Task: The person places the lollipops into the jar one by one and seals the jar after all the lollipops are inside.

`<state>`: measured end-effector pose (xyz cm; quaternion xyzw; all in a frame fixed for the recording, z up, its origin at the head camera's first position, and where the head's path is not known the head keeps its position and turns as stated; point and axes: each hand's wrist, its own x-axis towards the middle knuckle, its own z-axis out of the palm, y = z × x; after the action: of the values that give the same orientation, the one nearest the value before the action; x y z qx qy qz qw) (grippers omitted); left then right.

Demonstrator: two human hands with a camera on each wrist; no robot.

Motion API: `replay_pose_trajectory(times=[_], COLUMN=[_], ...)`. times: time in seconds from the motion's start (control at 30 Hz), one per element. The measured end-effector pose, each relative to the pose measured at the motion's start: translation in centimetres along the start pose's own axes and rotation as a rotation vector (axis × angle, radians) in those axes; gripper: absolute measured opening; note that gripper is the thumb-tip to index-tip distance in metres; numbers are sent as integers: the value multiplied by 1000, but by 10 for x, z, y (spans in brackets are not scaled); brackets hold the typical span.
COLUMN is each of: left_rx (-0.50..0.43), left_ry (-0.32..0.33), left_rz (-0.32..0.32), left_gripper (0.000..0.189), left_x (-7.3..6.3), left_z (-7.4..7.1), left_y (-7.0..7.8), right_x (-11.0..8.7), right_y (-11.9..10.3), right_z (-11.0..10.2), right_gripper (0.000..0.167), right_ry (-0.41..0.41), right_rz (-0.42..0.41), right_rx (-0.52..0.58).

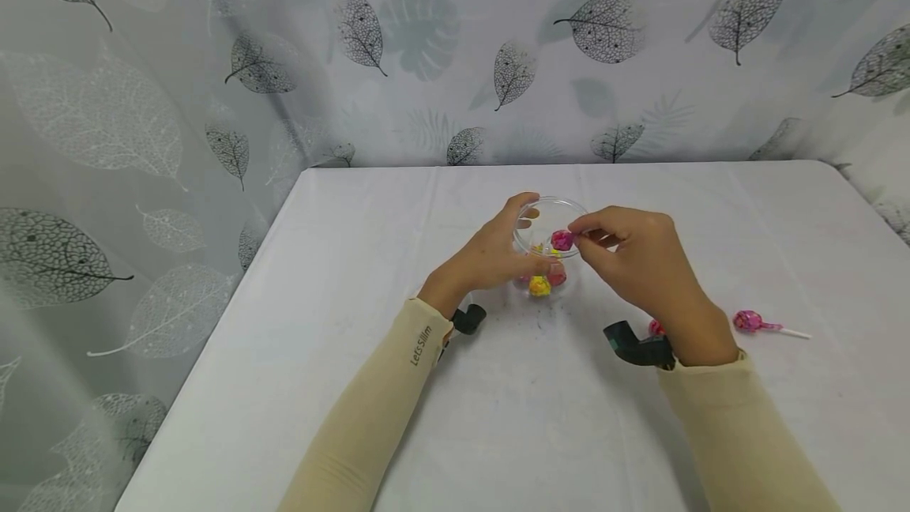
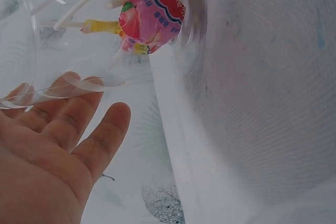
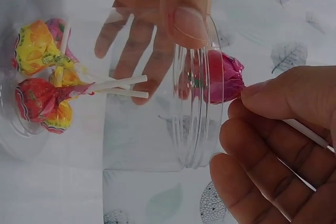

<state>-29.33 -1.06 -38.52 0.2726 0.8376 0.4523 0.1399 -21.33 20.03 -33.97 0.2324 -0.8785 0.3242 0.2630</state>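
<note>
My left hand [image 1: 490, 255] holds a clear jar [image 3: 149, 153] near its open mouth, thumb on one side and fingers round the other. Several wrapped lollipops lie at the jar's bottom, among them a red one [image 3: 37, 100], a yellow one [image 3: 32, 51] and a pink one [image 2: 153, 17], their white sticks pointing toward the mouth. Between thumb and forefinger, my right hand [image 1: 633, 251] pinches a magenta lollipop [image 3: 231, 77] just below its wrapped head. That head is at the jar's mouth, partly seen through the threaded rim, and its stick runs back under my palm.
On the white tablecloth [image 1: 355, 299], a pink lollipop [image 1: 748, 321] lies to the right of my right wrist. Another red-pink wrapped head [image 1: 656, 327] peeks out behind the right wrist camera [image 1: 636, 344]. A leaf-patterned curtain [image 1: 441, 46] hangs along the table's far and left edges.
</note>
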Motion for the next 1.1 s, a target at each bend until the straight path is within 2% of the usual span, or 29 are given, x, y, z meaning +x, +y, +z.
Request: replay_pose_trajectory(times=[0.7,1.1], left_rx=[12,8], left_ry=[2,2], left_rz=[16,1], left_gripper=[108,104], left_x=[0,0], left_z=[0,1], left_y=[-1,0], right_x=[0,0], right_y=[-1,-2], right_z=[1,-2], right_gripper=[16,28], right_ry=[-28,-52], right_rz=[-6,31], right_rx=[-5,17])
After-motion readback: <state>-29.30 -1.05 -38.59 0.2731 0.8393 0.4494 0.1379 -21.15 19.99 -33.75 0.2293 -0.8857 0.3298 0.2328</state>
